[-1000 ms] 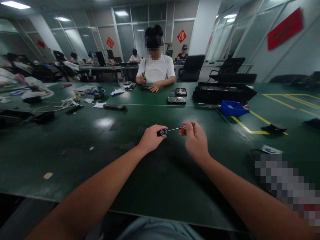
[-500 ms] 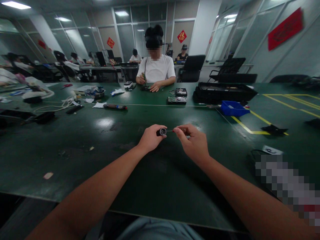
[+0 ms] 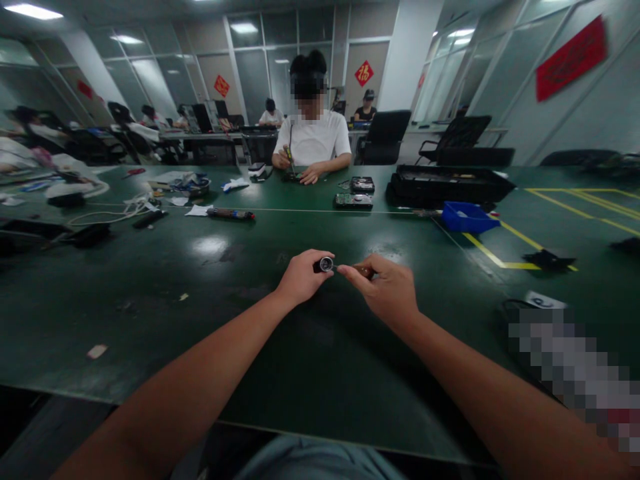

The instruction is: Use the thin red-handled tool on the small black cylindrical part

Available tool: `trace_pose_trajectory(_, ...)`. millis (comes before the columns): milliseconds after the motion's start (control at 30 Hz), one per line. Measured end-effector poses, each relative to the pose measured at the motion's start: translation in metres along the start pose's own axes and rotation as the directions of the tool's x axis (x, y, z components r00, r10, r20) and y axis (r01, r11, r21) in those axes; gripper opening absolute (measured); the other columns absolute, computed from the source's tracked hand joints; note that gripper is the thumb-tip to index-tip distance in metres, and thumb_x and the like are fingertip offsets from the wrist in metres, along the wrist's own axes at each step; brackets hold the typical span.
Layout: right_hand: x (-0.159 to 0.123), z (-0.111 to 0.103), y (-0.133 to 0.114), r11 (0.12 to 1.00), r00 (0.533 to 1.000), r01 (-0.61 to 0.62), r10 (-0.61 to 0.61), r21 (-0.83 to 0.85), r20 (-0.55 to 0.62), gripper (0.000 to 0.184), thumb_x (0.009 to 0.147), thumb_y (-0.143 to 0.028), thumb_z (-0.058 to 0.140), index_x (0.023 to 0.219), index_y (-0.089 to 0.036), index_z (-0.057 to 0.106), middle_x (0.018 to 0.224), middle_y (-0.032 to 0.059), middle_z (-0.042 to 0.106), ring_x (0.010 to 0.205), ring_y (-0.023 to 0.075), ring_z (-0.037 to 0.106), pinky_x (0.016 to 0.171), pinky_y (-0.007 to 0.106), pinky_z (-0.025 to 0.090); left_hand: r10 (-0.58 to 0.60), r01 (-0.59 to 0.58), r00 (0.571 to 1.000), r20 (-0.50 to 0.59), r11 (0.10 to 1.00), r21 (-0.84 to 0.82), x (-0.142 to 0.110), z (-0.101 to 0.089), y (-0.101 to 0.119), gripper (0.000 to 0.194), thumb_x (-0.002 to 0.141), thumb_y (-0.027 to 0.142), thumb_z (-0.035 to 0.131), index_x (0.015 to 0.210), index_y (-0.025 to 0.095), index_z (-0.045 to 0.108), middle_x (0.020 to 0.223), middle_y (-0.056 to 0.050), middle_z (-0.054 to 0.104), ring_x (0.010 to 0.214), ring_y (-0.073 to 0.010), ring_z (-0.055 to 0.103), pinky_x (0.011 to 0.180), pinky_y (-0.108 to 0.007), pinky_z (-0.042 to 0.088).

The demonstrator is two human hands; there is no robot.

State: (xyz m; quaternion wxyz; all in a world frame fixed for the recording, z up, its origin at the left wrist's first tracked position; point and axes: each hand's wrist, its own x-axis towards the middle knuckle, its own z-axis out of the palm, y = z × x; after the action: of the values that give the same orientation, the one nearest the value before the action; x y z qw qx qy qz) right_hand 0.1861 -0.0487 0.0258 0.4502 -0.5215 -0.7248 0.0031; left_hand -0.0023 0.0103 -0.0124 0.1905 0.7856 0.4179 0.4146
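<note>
My left hand (image 3: pixel 301 277) is closed around a small black cylinder (image 3: pixel 326 265) whose round, silver-rimmed end faces me. My right hand (image 3: pixel 387 283) grips a screwdriver (image 3: pixel 367 272) by its thumb and fingers. Part of the amber-brown handle shows between the fingers, and the shaft is mostly hidden. My right thumb and fingertips lie just right of the cylinder's rim, with a small gap between. Whether the screwdriver's tip touches the cylinder I cannot tell. Both hands are above the green tabletop (image 3: pixel 300 373).
Across the table a co-worker (image 3: pixel 313 137) in a white shirt handles a tool. Hard drives (image 3: pixel 354 200), a blue bin (image 3: pixel 469 217) and a long black tray (image 3: pixel 447 185) stand beyond my right hand. A pen-like tool (image 3: pixel 231 213) and a white cable (image 3: pixel 113 212) lie left.
My right hand has slid left toward the cylinder, its fingers moving along the screwdriver, so less of the shaft shows. The left hand and the cylinder have hardly moved.
</note>
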Motion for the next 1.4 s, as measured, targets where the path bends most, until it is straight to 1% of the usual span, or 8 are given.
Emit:
trace_pose_trajectory(167,-0.001,-0.001,-0.003,0.989,0.991,0.077,-0.090,0.125,0.103,0.019,0.094,-0.035,0.056,0.105,-0.025,0.067,0.096,0.0060,0.074,0.083,0.0222,0.070,0.076,0.036,0.053,-0.007,0.007,1.000,-0.004,1.000,-0.005,0.000,-0.001,0.001,0.035,0.078,0.014,0.076,0.112,0.022,0.071,0.111,-0.005,0.072,0.105,-0.0200,0.066,0.097,-0.038,0.050)
trace_pose_trajectory(367,-0.001,-0.004,-0.006,0.985,0.987,0.085,-0.103,0.150,0.120,0.020,0.097,-0.035,0.051,0.101,-0.023,0.066,0.091,0.0065,0.072,0.082,0.0223,0.068,0.077,0.038,0.053,-0.003,0.003,1.000,0.007,1.000,-0.002,0.000,-0.002,0.004,0.033,0.079,0.016,0.076,0.110,0.022,0.071,0.111,-0.004,0.073,0.105,-0.0202,0.067,0.097,-0.037,0.051)
trace_pose_trajectory(467,-0.001,0.000,-0.003,0.965,0.997,-0.046,0.030,0.259,0.066,0.021,0.095,-0.036,0.053,0.108,-0.023,0.064,0.092,0.0066,0.073,0.084,0.0226,0.069,0.079,0.039,0.053,-0.012,0.012,1.000,-0.005,1.000,0.006,0.000,-0.002,0.004,0.036,0.076,0.013,0.077,0.111,0.022,0.072,0.110,-0.004,0.073,0.104,-0.0202,0.067,0.096,-0.037,0.051)
trace_pose_trajectory(633,0.005,0.013,0.011,0.769,0.950,-0.297,0.297,0.567,0.095,0.025,0.093,-0.044,0.056,0.096,-0.020,0.065,0.086,0.0057,0.070,0.078,0.0201,0.067,0.078,0.039,0.056,-0.032,0.032,0.999,-0.009,0.999,0.029,0.000,-0.002,0.004,0.038,0.076,0.011,0.077,0.112,0.022,0.072,0.111,-0.004,0.073,0.104,-0.0210,0.066,0.097,-0.038,0.051)
trace_pose_trajectory(800,0.014,0.020,0.027,0.444,0.822,-0.493,0.520,0.748,0.233,0.029,0.090,-0.048,0.058,0.083,-0.021,0.061,0.074,0.0034,0.063,0.065,0.0174,0.062,0.065,0.036,0.057,0.045,-0.045,0.999,0.025,0.999,-0.004,0.001,-0.002,0.004,0.037,0.077,0.011,0.076,0.112,0.021,0.072,0.113,-0.005,0.072,0.105,-0.0191,0.066,0.096,-0.035,0.051)
trace_pose_trajectory(867,0.014,0.020,0.028,0.486,0.829,-0.471,0.530,0.736,0.181,0.029,0.090,-0.049,0.058,0.083,-0.021,0.060,0.074,0.0029,0.063,0.065,0.0169,0.061,0.063,0.035,0.056,0.046,-0.046,0.998,0.035,0.999,-0.003,0.001,-0.001,0.004,0.037,0.077,0.011,0.077,0.112,0.021,0.072,0.112,-0.005,0.072,0.104,-0.0191,0.066,0.096,-0.035,0.051)
trace_pose_trajectory(1100,0.007,0.010,0.013,0.845,0.951,-0.266,0.309,0.463,-0.018,0.025,0.097,-0.044,0.050,0.094,-0.021,0.061,0.081,0.0038,0.068,0.074,0.0181,0.065,0.073,0.036,0.052,0.012,-0.012,1.000,0.018,1.000,0.002,0.000,0.000,0.003,0.037,0.077,0.012,0.077,0.112,0.022,0.072,0.111,-0.004,0.072,0.102,-0.0196,0.067,0.093,-0.035,0.052)
trace_pose_trajectory(1400,0.003,0.003,0.003,0.965,0.995,-0.101,0.103,0.242,0.006,0.025,0.096,-0.043,0.054,0.098,-0.021,0.066,0.083,0.0049,0.074,0.074,0.0192,0.070,0.069,0.032,0.050,-0.006,0.006,1.000,-0.001,1.000,0.003,0.000,-0.001,0.003,0.038,0.076,0.012,0.078,0.113,0.022,0.071,0.112,-0.004,0.072,0.104,-0.0202,0.066,0.095,-0.035,0.051)
